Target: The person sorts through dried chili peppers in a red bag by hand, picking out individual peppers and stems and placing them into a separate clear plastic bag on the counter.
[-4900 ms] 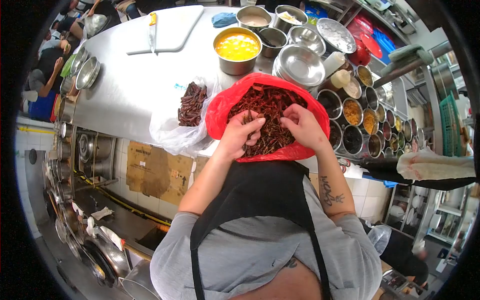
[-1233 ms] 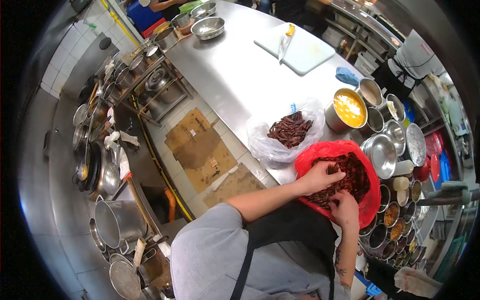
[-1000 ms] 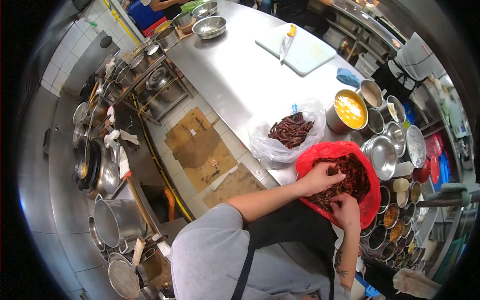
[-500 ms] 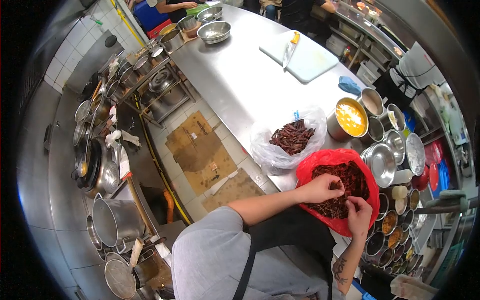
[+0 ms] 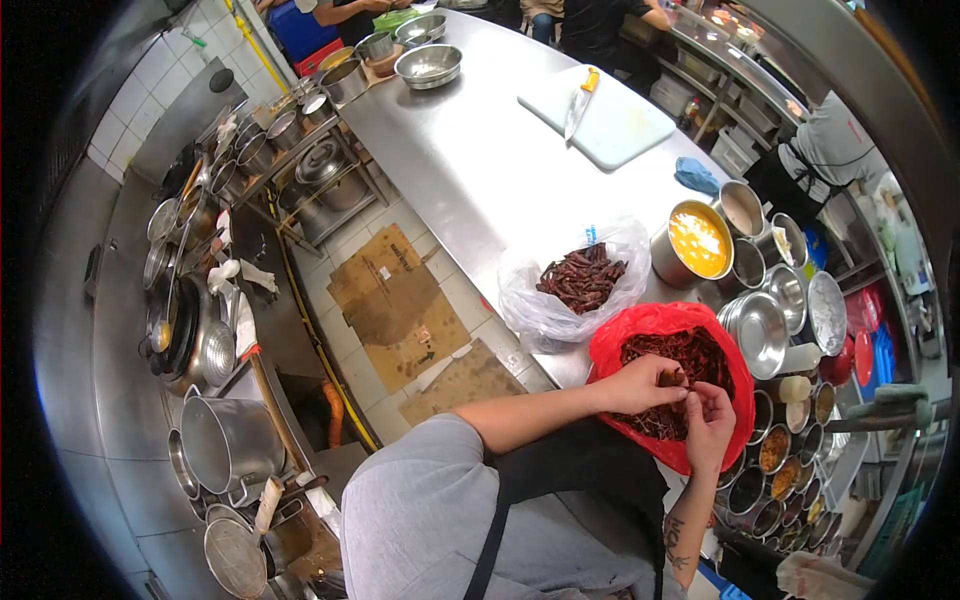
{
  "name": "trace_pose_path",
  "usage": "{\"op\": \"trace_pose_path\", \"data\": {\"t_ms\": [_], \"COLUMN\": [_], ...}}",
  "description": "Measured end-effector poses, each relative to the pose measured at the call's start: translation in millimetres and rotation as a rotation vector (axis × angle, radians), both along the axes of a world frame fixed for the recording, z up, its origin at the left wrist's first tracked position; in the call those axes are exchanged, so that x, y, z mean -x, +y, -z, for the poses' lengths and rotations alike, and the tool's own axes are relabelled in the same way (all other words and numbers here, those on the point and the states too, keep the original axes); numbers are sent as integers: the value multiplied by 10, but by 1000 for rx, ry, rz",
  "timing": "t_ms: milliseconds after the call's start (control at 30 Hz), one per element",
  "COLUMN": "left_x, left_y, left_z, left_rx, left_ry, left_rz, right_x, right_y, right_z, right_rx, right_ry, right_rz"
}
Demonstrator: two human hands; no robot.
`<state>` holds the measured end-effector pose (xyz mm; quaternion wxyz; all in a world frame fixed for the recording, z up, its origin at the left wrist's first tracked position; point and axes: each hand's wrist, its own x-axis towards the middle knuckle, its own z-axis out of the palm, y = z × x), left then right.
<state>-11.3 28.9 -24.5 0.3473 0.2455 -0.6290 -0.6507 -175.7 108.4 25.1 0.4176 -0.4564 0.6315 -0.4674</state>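
A red plastic bag point(image 5: 742, 385) sits at the table's near edge, full of thin, dark red dried pieces that look like dried chillies point(image 5: 655, 345). Over its opening, my left hand point(image 5: 645, 387) pinches one dark reddish-brown piece point(image 5: 673, 379), likely a dried chilli. My right hand point(image 5: 711, 425) meets it there with fingertips closed together; what they grip is too small to make out. Just behind stands a clear plastic bag point(image 5: 520, 312) holding larger dark red pieces point(image 5: 585, 280) of similar look.
A steel pot of yellow liquid point(image 5: 700, 245) stands right of the clear bag, near stacked steel bowls point(image 5: 757, 335). Farther back lie a blue cloth point(image 5: 697, 175) and a knife point(image 5: 580, 105) on a white cutting board point(image 5: 625, 140). Other people work beyond the table.
My hands have come together over the red bag, and a dark piece now shows between my left fingers. My right hand has shifted slightly up and left.
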Motion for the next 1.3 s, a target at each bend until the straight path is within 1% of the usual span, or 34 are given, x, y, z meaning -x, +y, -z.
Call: {"op": "trace_pose_path", "data": {"t_ms": [33,67,167,267,367,400,467,567,700,767,833,867,933,1000,1033,1067,1100,1133,1167,1233,1267,1300], "left_x": [7,4,23,44,-1,-2,-9,65,9,11,-50,-151,-217,-290,-315,-334,-367,-404,-472,-605,-655,-689], "left_y": [-1,-12,-17,-14,-14,-10,-11,20,29,35,32,25,65,90,86,72,43,9,-33,-155,-195,-220], "left_z": [6,8,41,58,-29,-48,-67,53,-123,-132,-189,-385,-557,-757,-817,-866,-910,-946,-996,-1064,-1106,-1148], "left_rx": [-25,-120,-181,-255,-453,-451,-447,-199,-120,-40,-480,-480,-430,-407,-199,13,226,342,377,557,513,465], "left_ry": [46,87,91,169,125,121,113,191,59,61,200,157,175,179,130,72,5,-34,-14,-6,-22,-31], "left_rz": [-29,20,35,51,43,51,68,35,-55,-93,96,186,271,303,223,134,42,-26,-66,-226,-197,-165], "right_x": [6,16,64,129,105,85,71,55,-6,43,70,94,109,77,27,-9,-49,-54,-48,-5,17,-77], "right_y": [1,3,22,23,19,17,4,-17,1,1,24,73,119,141,125,142,114,74,32,-2,7,-26], "right_z": [26,47,78,187,101,61,70,91,35,65,39,2,-77,-89,-98,-167,-261,-342,-356,-226,-213,-287], "right_rx": [-6,-12,-62,-3,-2,-8,63,112,94,210,228,188,123,191,230,135,134,141,154,89,2,17], "right_ry": [26,52,91,122,150,162,194,259,383,428,227,56,-302,-390,-441,-461,-171,116,404,234,94,38], "right_rz": [-23,-46,-163,-135,-79,-56,-53,-43,-5,-123,-206,-254,-366,-387,-413,-341,-326,-304,-269,-185,-187,-181]}}
